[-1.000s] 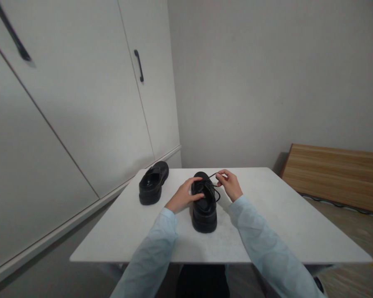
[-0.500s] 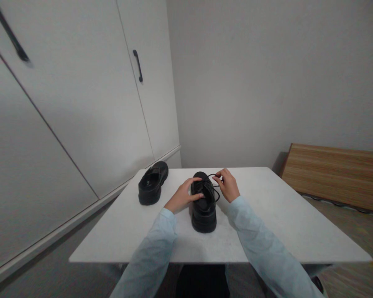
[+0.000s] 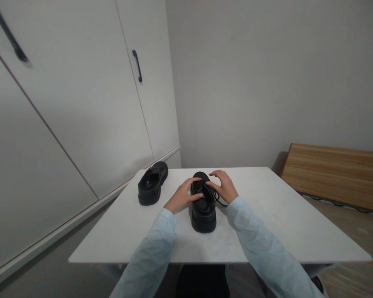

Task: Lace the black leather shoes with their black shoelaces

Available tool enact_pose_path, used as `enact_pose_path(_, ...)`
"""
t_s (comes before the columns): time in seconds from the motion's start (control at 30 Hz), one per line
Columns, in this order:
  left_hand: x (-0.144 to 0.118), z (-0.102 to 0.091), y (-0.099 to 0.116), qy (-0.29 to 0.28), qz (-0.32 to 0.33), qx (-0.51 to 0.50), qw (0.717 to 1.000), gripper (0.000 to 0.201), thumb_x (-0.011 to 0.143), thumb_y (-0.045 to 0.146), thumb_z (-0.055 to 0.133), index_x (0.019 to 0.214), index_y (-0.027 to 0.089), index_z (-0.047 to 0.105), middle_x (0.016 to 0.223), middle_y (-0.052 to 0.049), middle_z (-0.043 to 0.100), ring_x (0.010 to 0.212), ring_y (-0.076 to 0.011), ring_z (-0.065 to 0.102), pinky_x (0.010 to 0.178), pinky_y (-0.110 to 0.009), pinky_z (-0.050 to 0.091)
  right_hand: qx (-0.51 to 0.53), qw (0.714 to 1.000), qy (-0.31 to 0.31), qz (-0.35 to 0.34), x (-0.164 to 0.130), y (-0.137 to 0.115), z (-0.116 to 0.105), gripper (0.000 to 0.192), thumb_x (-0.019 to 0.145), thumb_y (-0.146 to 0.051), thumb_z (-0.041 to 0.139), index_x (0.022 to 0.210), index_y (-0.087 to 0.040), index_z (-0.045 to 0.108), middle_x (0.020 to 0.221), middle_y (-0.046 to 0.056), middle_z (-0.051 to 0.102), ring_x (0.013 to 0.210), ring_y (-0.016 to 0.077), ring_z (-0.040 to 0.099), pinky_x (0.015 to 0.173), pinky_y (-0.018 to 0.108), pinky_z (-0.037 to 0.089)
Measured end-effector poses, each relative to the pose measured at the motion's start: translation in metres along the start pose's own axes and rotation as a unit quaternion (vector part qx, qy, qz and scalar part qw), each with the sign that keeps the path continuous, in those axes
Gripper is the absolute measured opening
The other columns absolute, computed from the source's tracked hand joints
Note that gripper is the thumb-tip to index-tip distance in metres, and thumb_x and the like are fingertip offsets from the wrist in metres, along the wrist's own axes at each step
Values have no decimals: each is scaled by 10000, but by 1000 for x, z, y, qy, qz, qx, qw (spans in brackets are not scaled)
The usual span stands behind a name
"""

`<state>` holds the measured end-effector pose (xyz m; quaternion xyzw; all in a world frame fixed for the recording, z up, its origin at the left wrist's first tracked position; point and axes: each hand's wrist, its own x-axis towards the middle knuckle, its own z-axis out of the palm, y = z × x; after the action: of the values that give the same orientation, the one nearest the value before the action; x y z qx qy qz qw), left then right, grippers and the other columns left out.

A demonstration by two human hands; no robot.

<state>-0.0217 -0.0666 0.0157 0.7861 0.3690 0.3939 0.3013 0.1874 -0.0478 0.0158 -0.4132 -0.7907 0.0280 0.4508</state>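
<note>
Black leather, a chunky-soled lace-up shoe (image 3: 203, 209), sits at the middle of the white rectangular table (image 3: 282, 225), with the left hand (image 3: 184, 195) curled over its left side and fingertips on the laces. The right hand (image 3: 225, 186) rests on the right side, fingers spread loosely, gripping nothing clearly. A second black shoe (image 3: 152, 183) lies apart near the table's far left edge.

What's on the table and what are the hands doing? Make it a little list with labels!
table: white table, two black shoes on it
near shoe: black lace-up shoe, upright, heel toward the person
left hand: left hand resting on the near shoe's left side
right hand: right hand at the shoe's lacing, fingers spread
lace: black lace hanging loose on the shoe's right side, below the right hand
other shoe: second black shoe, farther left, untouched
behind: white cupboard doors with a dark handle
</note>
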Motion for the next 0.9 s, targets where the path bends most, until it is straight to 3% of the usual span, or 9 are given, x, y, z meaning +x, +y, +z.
enact_pose_path(0.23, -1, 0, -1, 3, -10, -14, 1000, 508, 731, 350, 674, 1205, 241, 526, 1293, -77, 534, 1222, -236, 472, 1059, -395, 328, 35, 995, -92, -4, -4, 0, 6, 543, 722, -458, 679, 1168, -203, 502, 1126, 112, 573, 1062, 274, 518, 901, 447, 427)
enact_pose_path(0.43, 0, 1, -3, 34, -20, -19, 999, 374, 805, 356, 578, 1162, 244, 573, 1242, -58, 581, 1186, -224, 510, 1004, -381, 388, 42, 992, -119, 14, -6, 7, 10, 570, 726, -442, 669, 1210, -204, 486, 1162, 111, 563, 1100, 274, 511, 939, 460, 408)
enact_pose_path(0.6, 2, 2, -9, 106, -22, 17, 994, 251, 837, 312, 524, 1046, 223, 629, 1120, -55, 643, 1090, -206, 567, 964, -375, 415, 80, 986, -141, 39, -7, 9, 13, 514, 752, -433, 637, 1191, -201, 503, 1157, 106, 560, 1092, 258, 526, 943, 445, 411)
enact_pose_path(0.77, 4, 2, -19, 172, -30, 70, 982, 164, 823, 308, 545, 894, 211, 656, 973, -42, 671, 968, -185, 599, 904, -347, 441, 106, 983, -145, 43, -6, 9, 13, 408, 790, -354, 582, 1157, -185, 527, 1135, 107, 562, 1086, 249, 525, 958, 432, 401)
enact_pose_path(0.9, 4, 3, -21, 179, -37, 102, 978, 139, 796, 323, 591, 835, 212, 666, 919, -37, 667, 928, -191, 594, 886, -347, 433, 114, 982, -146, 36, -5, 10, 12, 402, 782, -305, 578, 1160, -180, 526, 1123, 102, 566, 1077, 243, 528, 964, 425, 402)
